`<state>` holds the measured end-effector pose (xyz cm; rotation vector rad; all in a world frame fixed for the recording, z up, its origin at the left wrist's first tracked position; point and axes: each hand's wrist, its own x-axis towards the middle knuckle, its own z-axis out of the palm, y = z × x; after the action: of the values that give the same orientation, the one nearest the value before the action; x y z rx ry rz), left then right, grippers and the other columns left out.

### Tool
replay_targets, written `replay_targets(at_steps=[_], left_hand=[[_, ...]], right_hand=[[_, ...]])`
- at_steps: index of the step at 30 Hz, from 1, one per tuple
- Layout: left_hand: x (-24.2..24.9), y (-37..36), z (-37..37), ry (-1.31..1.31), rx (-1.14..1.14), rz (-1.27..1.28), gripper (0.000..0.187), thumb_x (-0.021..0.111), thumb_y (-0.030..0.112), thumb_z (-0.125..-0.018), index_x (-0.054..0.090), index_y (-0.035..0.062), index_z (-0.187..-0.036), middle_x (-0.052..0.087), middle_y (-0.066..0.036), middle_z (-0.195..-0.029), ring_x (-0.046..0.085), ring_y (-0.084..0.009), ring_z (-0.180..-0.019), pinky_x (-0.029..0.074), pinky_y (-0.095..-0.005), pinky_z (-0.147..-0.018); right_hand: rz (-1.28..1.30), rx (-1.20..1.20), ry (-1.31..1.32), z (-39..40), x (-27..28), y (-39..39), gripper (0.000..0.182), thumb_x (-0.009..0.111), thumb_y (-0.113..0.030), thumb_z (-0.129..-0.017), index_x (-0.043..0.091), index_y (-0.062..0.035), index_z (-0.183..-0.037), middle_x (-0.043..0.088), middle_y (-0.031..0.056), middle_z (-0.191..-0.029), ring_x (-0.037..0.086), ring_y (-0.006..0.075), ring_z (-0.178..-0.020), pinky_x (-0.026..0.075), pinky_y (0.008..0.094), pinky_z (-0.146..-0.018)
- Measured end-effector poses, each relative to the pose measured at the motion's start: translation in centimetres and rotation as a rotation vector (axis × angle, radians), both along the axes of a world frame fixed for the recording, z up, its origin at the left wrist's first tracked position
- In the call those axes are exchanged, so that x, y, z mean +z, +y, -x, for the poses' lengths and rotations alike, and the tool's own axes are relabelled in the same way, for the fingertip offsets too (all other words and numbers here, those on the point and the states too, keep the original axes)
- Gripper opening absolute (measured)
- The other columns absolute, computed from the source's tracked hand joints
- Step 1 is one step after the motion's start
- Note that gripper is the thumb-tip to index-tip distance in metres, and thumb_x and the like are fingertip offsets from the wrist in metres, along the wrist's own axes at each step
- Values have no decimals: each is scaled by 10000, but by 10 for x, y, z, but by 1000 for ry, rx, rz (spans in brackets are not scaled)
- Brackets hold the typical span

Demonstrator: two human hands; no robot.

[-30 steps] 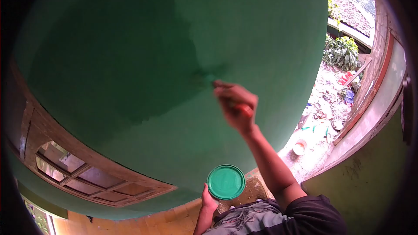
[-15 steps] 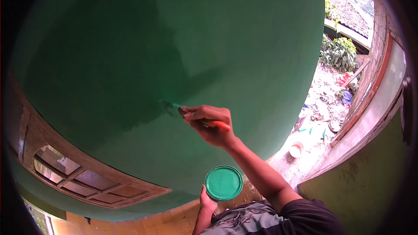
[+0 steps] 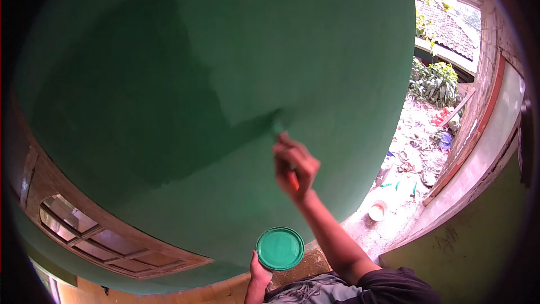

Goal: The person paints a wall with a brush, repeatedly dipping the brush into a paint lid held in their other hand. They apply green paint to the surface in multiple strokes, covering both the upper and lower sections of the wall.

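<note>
Against the green wall point(image 3: 332, 79), my right hand point(image 3: 296, 164) is wrapped round a paintbrush point(image 3: 293, 180) with an orange-red handle. The blurred bristles touch the wall at the right end of a darker, wet-looking stroke. A large dark green patch point(image 3: 140, 107) covers the wall to the left. Low in the view, my left hand point(image 3: 259, 273) grips a round container of green paint point(image 3: 280, 248) by its side, with the thumb at the rim.
A wooden window frame with panes point(image 3: 107, 242) lies at the lower left. Beyond the wall's right edge are a white bucket point(image 3: 377, 210), scattered debris point(image 3: 413, 152), leafy plants point(image 3: 436, 83) and a tiled roof point(image 3: 450, 31). A wooden post stands farther right.
My right hand has moved right with the brush, and the dark stroke on the wall reaches farther right. The view has shifted slightly; my left hand still holds the container.
</note>
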<state>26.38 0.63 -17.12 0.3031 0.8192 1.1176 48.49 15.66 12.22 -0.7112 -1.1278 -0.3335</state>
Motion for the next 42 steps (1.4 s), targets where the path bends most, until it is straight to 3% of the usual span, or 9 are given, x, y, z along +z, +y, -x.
replay_targets(at_steps=[3, 5, 11, 15, 24, 29, 35, 38, 42], left_hand=[[2, 6, -10, 16, -25, 22, 610, 367, 562, -1043, 502, 105, -1423, 549, -88, -1433, 512, -289, -1317, 388, -475, -1115], [6, 5, -19, 23, -40, 21, 609, 364, 564, -1043, 503, 106, -1421, 552, -91, -1430, 513, -291, -1317, 393, -474, -1111], [9, 5, -34, 43, -42, 58, 605, 365, 562, -1045, 504, 106, -1417, 562, -89, -1414, 524, -281, -1298, 410, -462, -1090], [6, -1, -34, 38, -27, 60, 603, 357, 552, -1051, 498, 97, -1419, 558, -89, -1418, 521, -276, -1301, 407, -459, -1096], [22, 6, -58, 21, -26, 17, 614, 347, 554, -1054, 499, 83, -1416, 560, -103, -1415, 536, -284, -1293, 426, -463, -1092], [31, 8, -65, 43, 16, 5, 621, 369, 568, -1045, 515, 82, -1405, 565, -100, -1407, 543, -281, -1285, 434, -464, -1083], [8, -2, -59, 25, 82, -28, 611, 376, 562, -1045, 522, 86, -1397, 569, -88, -1404, 534, -279, -1288, 414, -461, -1094], [5, 1, -62, -2, 78, -27, 603, 373, 555, -1048, 524, 87, -1397, 569, -87, -1404, 533, -273, -1288, 410, -455, -1096], [22, 0, -71, 27, 30, -13, 600, 365, 546, -1053, 520, 81, -1399, 563, -88, -1413, 529, -270, -1292, 404, -456, -1103]], right_hand=[[104, 467, -148, 20, 6, -23, 244, 709, 107, -757, 709, -74, -921, 755, 134, -1021, 762, 257, -859, 601, 301, -695], [118, 497, -173, 4, 10, -23, 205, 721, 96, -780, 709, -64, -907, 757, 130, -1026, 763, 251, -875, 597, 289, -682], [-28, -183, 67, -115, -1, 20, 158, 706, 114, -805, 704, -29, -873, 752, 183, -1009, 758, 239, -859, 584, 293, -683], [-80, -314, 223, -137, 10, 26, 170, 685, 120, -799, 703, -33, -870, 752, 181, -993, 756, 248, -848, 583, 295, -684], [52, 536, -222, -32, 22, -9, 205, 702, 103, -740, 701, -57, -868, 754, 132, -1041, 758, 236, -826, 594, 306, -674], [16, 195, -57, -136, 14, 26, 113, 712, 94, -821, 699, -11, -860, 754, 135, -923, 755, 235, -928, 588, 297, -749], [-121, -306, 91, -189, 15, 40, 151, 666, 117, -798, 700, -19, -853, 740, 129, -868, 732, 234, -768, 565, 311, -658], [-36, -189, -117, -101, 21, 27, 146, 666, 63, -770, 675, -79, -804, 702, 110, -800, 670, 248, -657, 531, 313, -579], [153, 652, -207, -25, 36, -14, 216, 684, 103, -762, 691, -63, -899, 747, 142, -997, 752, 282, -886, 603, 337, -747]])
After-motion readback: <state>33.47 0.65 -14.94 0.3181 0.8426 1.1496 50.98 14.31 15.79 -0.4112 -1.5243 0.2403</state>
